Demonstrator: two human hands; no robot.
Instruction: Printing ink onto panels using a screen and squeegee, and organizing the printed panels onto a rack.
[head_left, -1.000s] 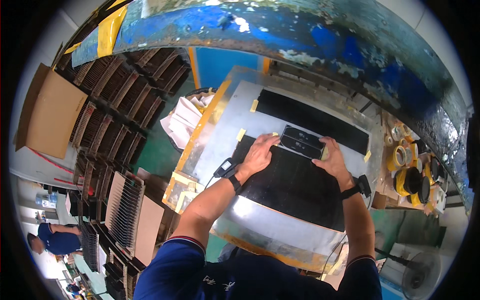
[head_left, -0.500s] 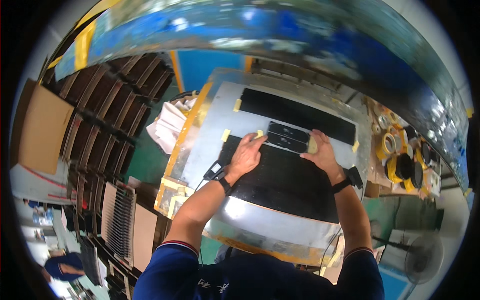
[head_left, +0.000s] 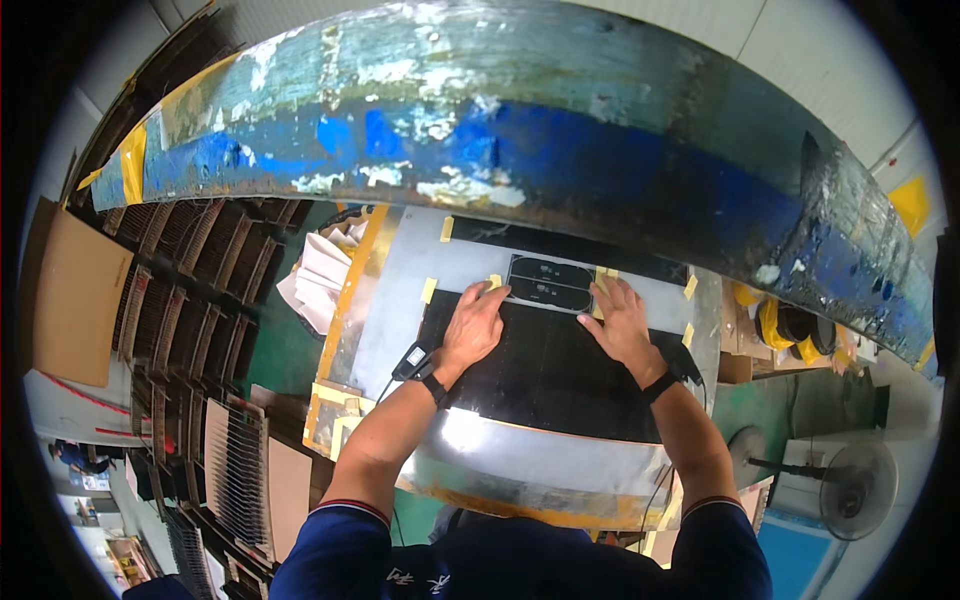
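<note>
A small black sheet (head_left: 550, 270) with two rounded, elongated shapes lies flat on the pale board (head_left: 390, 290), between two larger black panels. My left hand (head_left: 474, 325) rests at its left edge, fingertips on the edge near a bit of yellow tape. At the right edge is my right hand (head_left: 622, 322), fingers stretched forward and thumb apart, touching the sheet's side. Below both palms spreads the near black panel (head_left: 550, 375). The far black panel (head_left: 480, 234) is partly hidden by a beam. Yellow tape pieces (head_left: 429, 290) mark the panels' corners.
A paint-worn blue-green beam (head_left: 480, 150) arches over the table's far side. Tape rolls (head_left: 790, 325) sit at the right, above a standing fan (head_left: 858, 490). Dark racks (head_left: 180, 330) and a bin of crumpled pale paper (head_left: 318, 268) stand to the left.
The view has tilted, so the beam now covers more of the table's far side and tape rolls. Both hands stay at the small sheet's edges; the right fingers now reach over yellow tape there.
</note>
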